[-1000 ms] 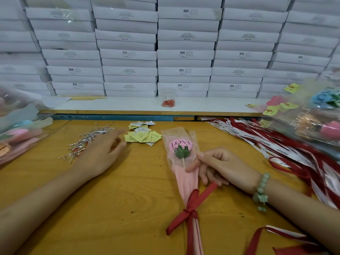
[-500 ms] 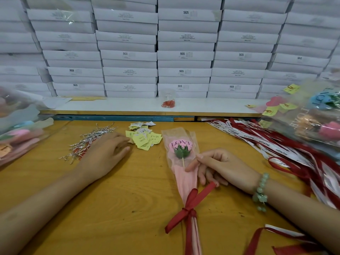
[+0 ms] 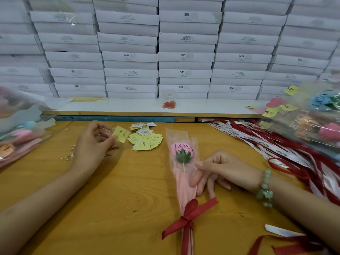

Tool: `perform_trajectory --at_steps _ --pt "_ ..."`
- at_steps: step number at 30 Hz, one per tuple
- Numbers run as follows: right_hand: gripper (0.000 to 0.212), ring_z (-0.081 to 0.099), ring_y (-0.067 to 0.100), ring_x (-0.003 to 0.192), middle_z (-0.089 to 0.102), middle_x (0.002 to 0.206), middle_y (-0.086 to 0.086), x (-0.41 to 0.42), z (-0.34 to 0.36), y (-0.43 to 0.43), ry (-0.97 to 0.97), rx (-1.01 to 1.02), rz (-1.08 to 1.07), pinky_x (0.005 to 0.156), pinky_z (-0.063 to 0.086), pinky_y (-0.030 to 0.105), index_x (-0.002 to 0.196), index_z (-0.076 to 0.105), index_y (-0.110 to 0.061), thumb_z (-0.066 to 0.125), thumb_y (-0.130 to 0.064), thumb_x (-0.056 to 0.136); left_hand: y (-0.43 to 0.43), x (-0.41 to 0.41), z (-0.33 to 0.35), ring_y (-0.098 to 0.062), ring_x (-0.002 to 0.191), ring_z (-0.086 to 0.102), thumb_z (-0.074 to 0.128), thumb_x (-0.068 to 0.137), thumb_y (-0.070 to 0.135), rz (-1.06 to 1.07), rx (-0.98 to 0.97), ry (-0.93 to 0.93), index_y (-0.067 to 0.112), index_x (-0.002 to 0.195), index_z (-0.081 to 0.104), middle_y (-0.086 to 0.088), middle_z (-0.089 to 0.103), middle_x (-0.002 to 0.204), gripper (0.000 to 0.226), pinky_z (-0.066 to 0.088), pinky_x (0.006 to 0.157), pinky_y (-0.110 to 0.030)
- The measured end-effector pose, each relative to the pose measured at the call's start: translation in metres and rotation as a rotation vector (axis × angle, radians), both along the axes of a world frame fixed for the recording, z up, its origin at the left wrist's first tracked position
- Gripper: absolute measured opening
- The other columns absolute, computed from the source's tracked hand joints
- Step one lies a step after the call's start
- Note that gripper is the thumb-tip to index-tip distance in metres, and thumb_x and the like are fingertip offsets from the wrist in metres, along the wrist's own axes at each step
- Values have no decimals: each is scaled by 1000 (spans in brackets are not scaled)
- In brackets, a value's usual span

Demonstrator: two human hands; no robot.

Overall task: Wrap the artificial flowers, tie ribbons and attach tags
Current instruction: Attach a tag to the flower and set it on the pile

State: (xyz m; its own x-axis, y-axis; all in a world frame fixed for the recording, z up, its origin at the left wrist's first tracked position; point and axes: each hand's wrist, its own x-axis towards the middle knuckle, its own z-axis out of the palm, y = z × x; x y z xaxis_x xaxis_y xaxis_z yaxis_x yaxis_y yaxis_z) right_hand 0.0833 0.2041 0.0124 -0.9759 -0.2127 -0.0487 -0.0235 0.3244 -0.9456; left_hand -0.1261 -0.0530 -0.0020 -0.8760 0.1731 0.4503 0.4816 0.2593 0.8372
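The flower [image 3: 182, 155] is wrapped and its ribbon [image 3: 187, 216] tied; tagging remains, with the left hand [image 3: 92, 144] pinching a yellow tag [image 3: 121, 134] and the right hand [image 3: 226, 170] resting relaxed fingers [image 3: 195, 178] on the wrapping [image 3: 184, 188].

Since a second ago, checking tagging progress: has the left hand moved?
Yes. The left hand reached the tag pile, then drew back left of it, pinching a yellow tag.

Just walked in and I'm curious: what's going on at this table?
A person is finishing a wrapped flower on the table. The right hand rests against it; a red ribbon is already tied round it. The left hand pinches one yellow tag beside the tag pile. No tag shows on the flower yet.
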Motion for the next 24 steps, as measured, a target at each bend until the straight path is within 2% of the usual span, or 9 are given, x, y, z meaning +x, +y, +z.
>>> perform_trajectory --at_steps 2,5,9,12,14,15,17,20,24 --pt "46 70 16 59 75 87 15 1 4 1 -76 -7 106 34 36 14 94 74 -2 46 -38 100 3 6 1 -7 74 70 66 89 5 -40 71 -47 23 110 63 0 64 83 28 51 57 -12" --pt "47 71 14 64 73 94 16 3 9 -4 -196 -42 308 38 40 14 102 69 5 42 -33 103 11 18 2 3 66 66 62 93 8 -81 155 -131 13 112 67 -2 70 84 21 50 56 -8" --pt "49 71 8 71 59 110 36 4 12 -18 -334 -141 586 44 46 13 113 55 20 38 -26 105 25 45 4 -7 73 71 64 90 5 -265 328 -302 2 105 66 -12 71 86 15 52 58 -12" --pt "49 68 2 62 59 103 35 6 12 -26 -376 -213 645 44 47 12 112 53 22 41 -25 103 34 70 1 -17 80 74 71 81 11 -412 359 -410 4 103 65 -14 74 88 24 54 58 -16" --pt "43 57 -1 44 72 76 15 7 14 -27 -260 -256 489 36 38 11 99 65 8 49 -32 99 37 81 -1 -18 80 74 73 74 17 -491 304 -417 6 100 64 -12 75 87 30 56 59 -18" --pt "37 50 -2 37 70 65 3 7 14 -25 -143 -265 353 33 32 11 91 70 -4 54 -36 96 38 83 -1 -20 81 74 73 72 18 -527 287 -415 5 99 64 -12 75 88 31 57 61 -19" --pt "27 39 1 34 60 56 -5 3 14 -22 88 -208 48 35 27 11 80 71 -18 59 -38 93 38 84 0 -22 84 74 74 71 19 -575 280 -426 2 99 65 -13 75 90 34 58 64 -20" --pt "21 46 1 47 62 66 -6 -9 12 -22 272 -73 -288 44 35 10 87 68 -19 63 -40 83 38 84 1 -19 78 73 76 69 22 -583 246 -422 6 87 70 -15 75 85 25 57 63 -19" --pt "30 60 2 84 67 95 -15 -27 8 -31 355 104 -366 73 49 15 102 64 -26 67 -43 77 39 85 1 -12 65 70 79 66 28 -565 188 -387 18 66 71 -15 74 78 13 52 57 -15"
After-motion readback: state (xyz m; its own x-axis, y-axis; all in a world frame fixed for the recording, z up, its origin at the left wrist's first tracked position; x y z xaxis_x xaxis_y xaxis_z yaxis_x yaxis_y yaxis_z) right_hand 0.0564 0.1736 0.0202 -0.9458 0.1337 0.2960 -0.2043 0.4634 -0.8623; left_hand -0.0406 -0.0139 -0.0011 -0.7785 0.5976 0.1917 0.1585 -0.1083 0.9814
